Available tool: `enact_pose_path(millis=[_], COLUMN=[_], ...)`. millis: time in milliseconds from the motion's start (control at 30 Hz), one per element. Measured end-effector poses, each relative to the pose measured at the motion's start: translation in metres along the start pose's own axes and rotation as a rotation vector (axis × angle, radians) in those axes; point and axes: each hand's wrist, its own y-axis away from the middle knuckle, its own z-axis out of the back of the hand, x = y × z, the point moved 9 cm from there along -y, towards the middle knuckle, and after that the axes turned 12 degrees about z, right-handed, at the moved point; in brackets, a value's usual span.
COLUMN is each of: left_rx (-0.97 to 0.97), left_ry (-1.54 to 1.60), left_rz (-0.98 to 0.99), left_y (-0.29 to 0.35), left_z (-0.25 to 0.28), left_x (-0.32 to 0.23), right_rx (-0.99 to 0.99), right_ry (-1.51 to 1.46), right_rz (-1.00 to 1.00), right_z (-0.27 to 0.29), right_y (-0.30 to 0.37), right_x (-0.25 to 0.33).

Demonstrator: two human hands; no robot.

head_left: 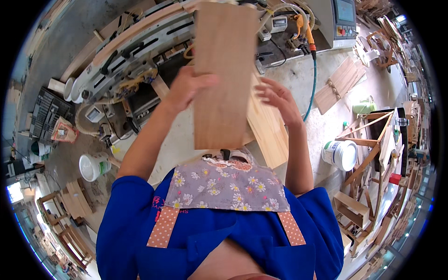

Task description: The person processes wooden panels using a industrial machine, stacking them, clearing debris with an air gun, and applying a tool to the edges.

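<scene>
A wide, flat wooden board (226, 107) is held up in front of me, its long side running away from my apron. My left hand (189, 91) grips its left edge, thumb lying over the top face and the other fingers hidden beneath. Just off the right edge is my right hand (281, 99), blurred by motion, with its fingers apart and nothing seen in them. Below and partly behind the board lies a paler plank (269, 130).
A long machine (135, 51) with rails and clamps spans the far left. Far right stands a control cabinet (344, 21), with a teal hose (313, 84) hanging nearby. White buckets (344, 155) (93, 166) flank me. A wooden frame rack (368, 144) stands at right.
</scene>
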Motion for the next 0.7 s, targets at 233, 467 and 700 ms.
enact_pose_path(millis=[233,467,700], left_rx=[-0.387,-0.667,-1.066], left_ry=[0.413,0.625,0.669], left_rz=[-0.247,-0.354,-0.475], left_y=[0.099,0.224,0.358], left_z=[0.128,0.209,0.243], left_x=[0.017,0.042,0.075], right_rx=[-0.168,-0.244,-0.255], right_ry=[0.972,0.459,0.777], right_rz=[-0.343,-0.446,-0.445], right_z=[0.069,0.1,0.19], right_y=[0.016,0.116,0.24], right_x=[-0.108,-0.101,0.021])
